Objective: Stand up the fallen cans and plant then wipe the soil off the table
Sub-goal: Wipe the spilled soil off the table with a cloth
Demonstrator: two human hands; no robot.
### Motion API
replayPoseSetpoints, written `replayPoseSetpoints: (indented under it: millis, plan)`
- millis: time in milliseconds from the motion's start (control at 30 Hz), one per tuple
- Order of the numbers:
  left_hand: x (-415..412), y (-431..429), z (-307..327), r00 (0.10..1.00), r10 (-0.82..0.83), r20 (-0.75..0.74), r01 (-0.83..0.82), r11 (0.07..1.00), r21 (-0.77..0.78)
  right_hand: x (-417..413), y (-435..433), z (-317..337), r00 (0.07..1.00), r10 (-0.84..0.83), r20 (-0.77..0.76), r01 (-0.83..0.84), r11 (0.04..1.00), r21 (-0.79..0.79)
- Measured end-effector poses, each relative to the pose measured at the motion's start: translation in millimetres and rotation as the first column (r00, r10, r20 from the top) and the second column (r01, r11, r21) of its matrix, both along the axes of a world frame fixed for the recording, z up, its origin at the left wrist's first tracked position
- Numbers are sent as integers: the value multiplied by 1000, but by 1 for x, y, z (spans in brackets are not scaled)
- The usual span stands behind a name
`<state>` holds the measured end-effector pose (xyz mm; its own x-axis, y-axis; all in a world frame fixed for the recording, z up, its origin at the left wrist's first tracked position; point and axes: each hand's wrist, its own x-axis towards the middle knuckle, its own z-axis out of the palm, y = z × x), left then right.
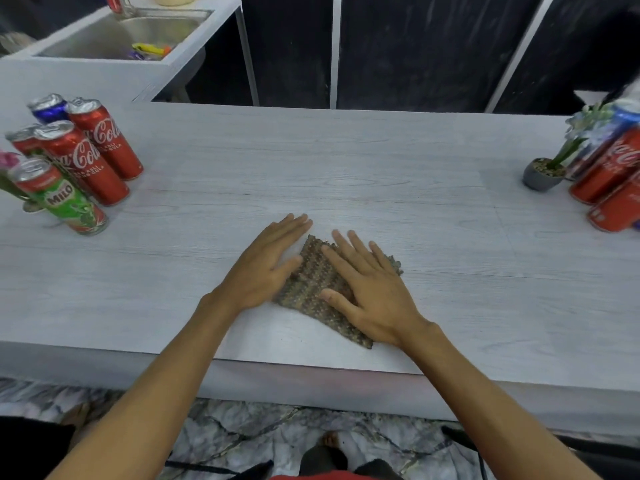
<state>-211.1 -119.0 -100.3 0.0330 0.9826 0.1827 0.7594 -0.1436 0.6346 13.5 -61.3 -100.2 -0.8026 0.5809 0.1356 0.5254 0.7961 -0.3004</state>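
Note:
A brown knitted cloth (313, 289) lies flat on the pale wood-grain table (346, 174) near its front edge. My right hand (370, 289) lies flat on top of the cloth with fingers spread. My left hand (266, 268) rests flat on the table at the cloth's left edge, thumb touching it. Several cans stand upright at the far left: red Coca-Cola cans (86, 164), a blue can (50, 109) and a green Milo can (60, 197). At the right a small plant in a grey pot (543, 173) stands upright beside more red cans (609, 171). I see no soil on the table.
A pink-flowered plant (10, 174) shows at the left edge behind the Milo can. A steel sink (114, 36) with small items sits at the back left. Dark panels stand behind the table. The floor below is marble-patterned.

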Motion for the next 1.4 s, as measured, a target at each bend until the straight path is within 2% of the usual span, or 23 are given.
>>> replayPoseSetpoints:
  millis: [67,133,233,400,800,933,1167,1300,1400]
  plan:
    - [17,0,4,990,-86,-110,85,996,-9,14,-7,-5,990,-127,60,130,990,-56]
    - [28,1,-1,965,-158,-208,147,987,-64,24,-9,-12,976,-173,129,182,981,-62]
    - [36,-3,-13,932,-189,-309,151,978,-143,27,-7,-18,978,-147,146,156,986,-51]
    - [47,-20,-18,909,-137,-393,82,985,-153,34,-8,-16,987,-69,147,76,996,-42]
    - [99,-81,-27,936,-17,-351,-5,998,-63,74,-48,-19,999,47,24,-46,997,-67]
    - [116,-95,-32,954,10,-300,-11,1000,-1,89,-64,-22,998,7,-62,-11,998,-59]
    - [153,-104,-38,994,49,-95,-36,990,139,118,-83,-16,974,-71,-213,51,994,-98]
    - [178,-97,-32,998,-10,-60,22,980,195,143,-86,-13,956,-104,-273,66,987,-145]
    - [204,-85,-32,995,-79,-62,91,972,215,171,-87,-15,937,-184,-298,140,977,-163]
